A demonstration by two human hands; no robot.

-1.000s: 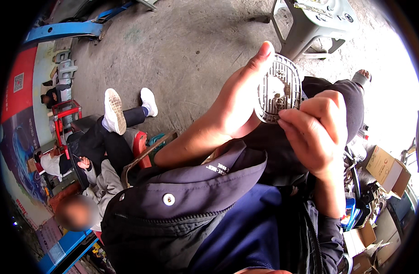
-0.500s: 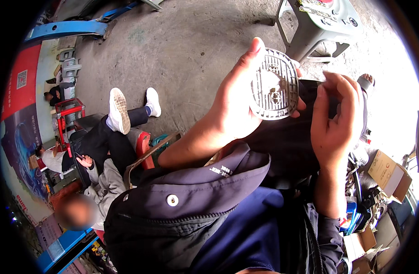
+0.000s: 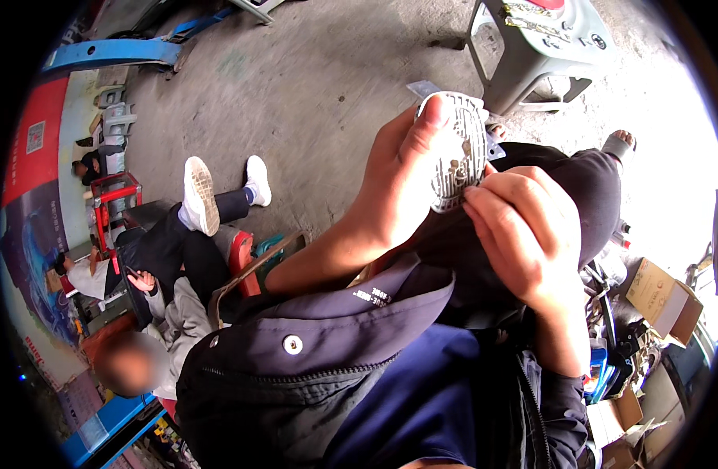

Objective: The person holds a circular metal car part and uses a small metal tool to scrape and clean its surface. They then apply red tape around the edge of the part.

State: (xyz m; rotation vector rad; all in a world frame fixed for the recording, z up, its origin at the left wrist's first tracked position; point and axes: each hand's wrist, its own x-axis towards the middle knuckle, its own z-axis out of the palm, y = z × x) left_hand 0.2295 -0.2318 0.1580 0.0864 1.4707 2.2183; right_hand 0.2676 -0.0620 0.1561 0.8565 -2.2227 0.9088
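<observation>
At the centre of the frame, our left hand (image 3: 402,195) grips a round, pale grey perforated metal disc (image 3: 456,152), now turned more edge-on than a second ago. Our right hand (image 3: 531,234), curled, has slid below it, fingertips pinching its lower rim. Across the upper frame lies bare concrete floor (image 3: 312,86); top right stands a grey plastic stool (image 3: 542,47).

The grille (image 3: 456,152) was a round, pale grey metal disc with rows of slots and a small cluster of holes near its centre. It stood nearly on edge, slotted face turned toward 3 o'clock, held up at about 1 o'clock of the view.
</observation>
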